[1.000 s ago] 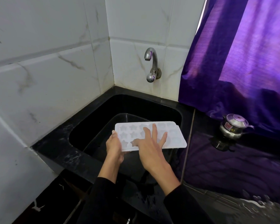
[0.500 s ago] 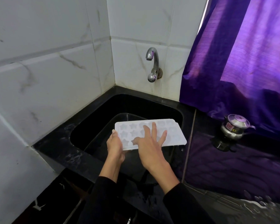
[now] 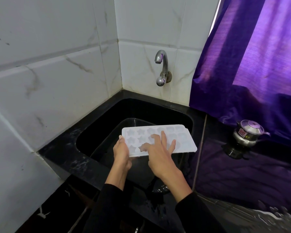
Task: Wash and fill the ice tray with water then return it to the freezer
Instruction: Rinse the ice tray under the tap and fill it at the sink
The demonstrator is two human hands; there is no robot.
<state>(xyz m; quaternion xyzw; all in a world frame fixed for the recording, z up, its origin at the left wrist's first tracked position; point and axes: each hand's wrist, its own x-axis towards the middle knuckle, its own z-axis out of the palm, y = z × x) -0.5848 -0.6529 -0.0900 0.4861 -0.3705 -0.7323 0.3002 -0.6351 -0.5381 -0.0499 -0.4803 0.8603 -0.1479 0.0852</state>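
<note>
A white ice tray [image 3: 181, 137] with star-shaped cells is held level over the black sink [image 3: 97, 130]. My left hand [image 3: 122, 151] grips the tray's near left corner, thumb on top and fingers underneath. My right hand [image 3: 159, 153] lies flat on the tray's top with fingers spread, fingertips pressing into the cells. A steel tap [image 3: 162, 68] sticks out of the tiled wall above the sink; no water runs from it. No freezer is in view.
A dark basin [image 3: 124, 122] sits inside the sink under the tray. White tiled walls close the left and back. A purple curtain [image 3: 252, 52] hangs at right over a cloth-covered counter holding a small steel pot [image 3: 248, 132].
The tray and both hands have stayed nearly in place; my right fingers shifted slightly across the cells.
</note>
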